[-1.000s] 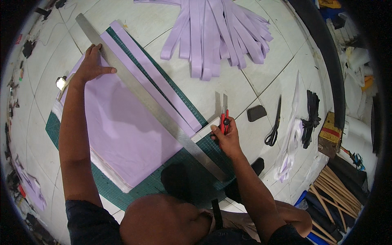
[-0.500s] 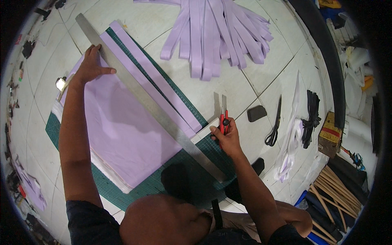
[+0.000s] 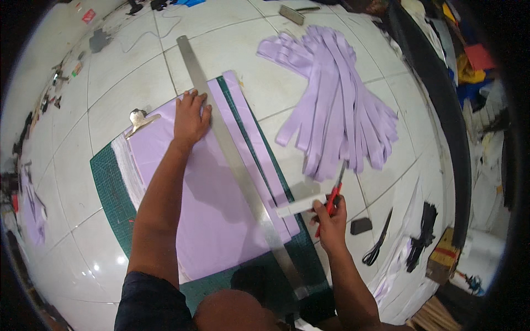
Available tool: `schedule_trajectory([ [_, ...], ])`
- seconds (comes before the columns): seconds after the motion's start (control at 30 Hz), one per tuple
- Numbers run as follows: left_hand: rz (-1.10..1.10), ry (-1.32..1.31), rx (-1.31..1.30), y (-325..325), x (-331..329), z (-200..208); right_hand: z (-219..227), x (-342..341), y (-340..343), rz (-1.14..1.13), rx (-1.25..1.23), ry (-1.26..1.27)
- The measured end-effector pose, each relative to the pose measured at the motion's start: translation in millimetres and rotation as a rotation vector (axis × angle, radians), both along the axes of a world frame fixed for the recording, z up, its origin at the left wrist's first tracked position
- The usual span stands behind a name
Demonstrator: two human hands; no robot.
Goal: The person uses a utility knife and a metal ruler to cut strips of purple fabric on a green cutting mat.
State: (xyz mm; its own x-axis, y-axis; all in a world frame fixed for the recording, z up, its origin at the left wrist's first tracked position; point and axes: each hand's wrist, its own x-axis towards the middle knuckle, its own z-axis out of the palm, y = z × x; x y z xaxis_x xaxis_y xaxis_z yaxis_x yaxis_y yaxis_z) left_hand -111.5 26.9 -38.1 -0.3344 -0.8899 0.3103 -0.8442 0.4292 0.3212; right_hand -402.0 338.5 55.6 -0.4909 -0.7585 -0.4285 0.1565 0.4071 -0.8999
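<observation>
My left hand [image 3: 191, 117] lies with its fingers stretched out on lilac fabric [image 3: 212, 190], fingertips at the edge of a long metal ruler [image 3: 238, 165]. The ruler slants across the fabric. To its right, two lilac strips [image 3: 251, 138] lie side by side with a narrow gap between them. In my right hand [image 3: 333, 223] is a red utility knife [image 3: 332, 205], blade pointing away from me. The thumb also rests at the end of a short white bar [image 3: 301, 205], whose other end reaches over the strips. Under the fabric is a green cutting mat [image 3: 113, 190].
A bundle of lilac strips [image 3: 337, 105] lies on the tiled floor beyond the knife. A bulldog clip [image 3: 139, 122] grips the fabric's left edge. Black scissors [image 3: 378, 240], a dark block [image 3: 361, 225] and a black bundle [image 3: 422, 237] lie at the right.
The whole view has shifted, so the mat and fabric sit further right. The white bar has come away from the ruler's edge with my right hand. My left hand stays against the ruler.
</observation>
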Motion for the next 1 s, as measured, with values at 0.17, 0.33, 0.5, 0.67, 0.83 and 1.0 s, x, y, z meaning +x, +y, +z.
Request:
schedule_trajectory([
  [0.17,0.049,0.099,0.002,10,-7,0,-2,13,-128,0.113,-0.091,0.117],
  [0.33,0.074,0.142,0.054,11,-8,4,-25,46,-257,0.102,-0.215,-0.069],
  [0.5,0.05,0.203,0.02,12,-7,5,-48,71,-338,0.147,-0.239,-0.165],
  [0.67,0.048,0.205,0.032,9,-6,5,-65,77,-359,0.21,-0.117,-0.006],
  [0.83,0.058,0.206,0.042,10,-6,6,-70,78,-357,0.217,-0.087,-0.003],
  [1.0,0.063,0.21,0.038,9,-9,8,-76,78,-358,0.195,-0.154,-0.011],
])
